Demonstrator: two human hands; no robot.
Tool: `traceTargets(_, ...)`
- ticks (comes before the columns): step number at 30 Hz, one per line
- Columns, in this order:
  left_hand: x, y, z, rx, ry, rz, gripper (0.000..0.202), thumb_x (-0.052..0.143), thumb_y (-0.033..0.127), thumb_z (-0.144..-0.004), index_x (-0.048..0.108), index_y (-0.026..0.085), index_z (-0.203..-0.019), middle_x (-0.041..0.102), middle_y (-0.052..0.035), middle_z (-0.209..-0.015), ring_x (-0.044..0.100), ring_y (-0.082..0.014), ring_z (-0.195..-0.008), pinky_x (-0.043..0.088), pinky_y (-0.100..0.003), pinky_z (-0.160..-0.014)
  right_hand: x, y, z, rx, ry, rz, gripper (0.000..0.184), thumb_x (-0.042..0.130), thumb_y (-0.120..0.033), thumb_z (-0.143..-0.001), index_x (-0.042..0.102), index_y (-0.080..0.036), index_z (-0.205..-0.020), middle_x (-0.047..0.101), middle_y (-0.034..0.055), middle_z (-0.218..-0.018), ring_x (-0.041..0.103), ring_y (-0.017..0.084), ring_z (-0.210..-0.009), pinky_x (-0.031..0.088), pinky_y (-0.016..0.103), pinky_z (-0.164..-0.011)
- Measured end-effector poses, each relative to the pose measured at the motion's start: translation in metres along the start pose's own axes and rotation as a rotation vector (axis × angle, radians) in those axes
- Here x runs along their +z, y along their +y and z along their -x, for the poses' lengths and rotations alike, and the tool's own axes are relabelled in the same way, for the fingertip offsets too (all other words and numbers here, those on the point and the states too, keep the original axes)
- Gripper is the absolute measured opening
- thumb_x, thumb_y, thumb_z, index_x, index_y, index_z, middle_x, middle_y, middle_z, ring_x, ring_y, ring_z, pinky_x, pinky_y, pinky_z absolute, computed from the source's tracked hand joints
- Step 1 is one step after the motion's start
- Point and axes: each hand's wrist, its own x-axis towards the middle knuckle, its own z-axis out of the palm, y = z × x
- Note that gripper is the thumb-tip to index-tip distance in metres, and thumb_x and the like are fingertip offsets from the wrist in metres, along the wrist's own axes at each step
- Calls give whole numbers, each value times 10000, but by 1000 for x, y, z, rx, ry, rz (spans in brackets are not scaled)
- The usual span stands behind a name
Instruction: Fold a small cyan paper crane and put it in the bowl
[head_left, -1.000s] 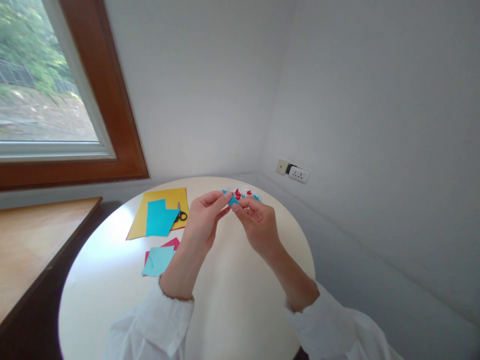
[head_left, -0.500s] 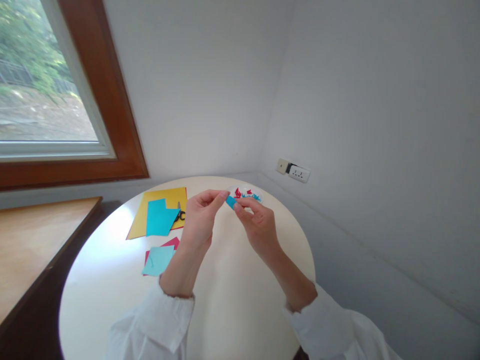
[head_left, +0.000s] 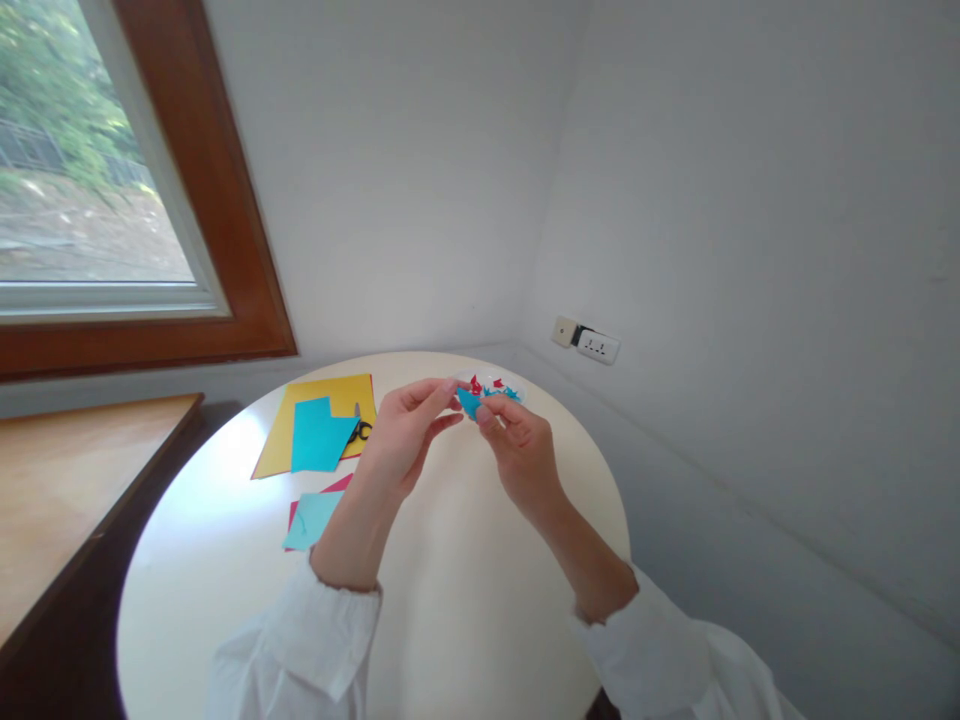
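Note:
Above the round white table [head_left: 450, 600], my left hand [head_left: 409, 430] and my right hand [head_left: 517, 445] meet on a small folded blue paper piece [head_left: 469, 402]. Both pinch it between thumb and fingertips, left hand on its left edge, right hand on its right and lower side. Just behind the hands a small white dish [head_left: 491, 385] holds red and blue paper scraps. Both wrists come out of white sleeves.
Left of the hands lie a yellow sheet [head_left: 300, 425] with a blue sheet [head_left: 319, 435] and black-handled scissors [head_left: 361, 428] on it. Nearer lies a light blue square [head_left: 311, 518] over a red one. A wooden sill stands at left, a wall socket [head_left: 592, 346] at right.
The blue piece has turned slightly between my fingers, and my left fingers have shifted their pinch on it. Both hands stay in the same spot above the table.

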Motion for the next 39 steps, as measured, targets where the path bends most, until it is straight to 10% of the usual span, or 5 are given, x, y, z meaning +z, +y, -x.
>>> traceTargets(39,3,4,5,356,38,-510,148,600,281,-737,623,164,-650,622,-6,-625,568,-131,-623,433,-236,-604,9,1,-1,94,69,-285,257,672,-370,-691,534,-200,-824,608,9,-795,601,130,-721,520,293,-656)
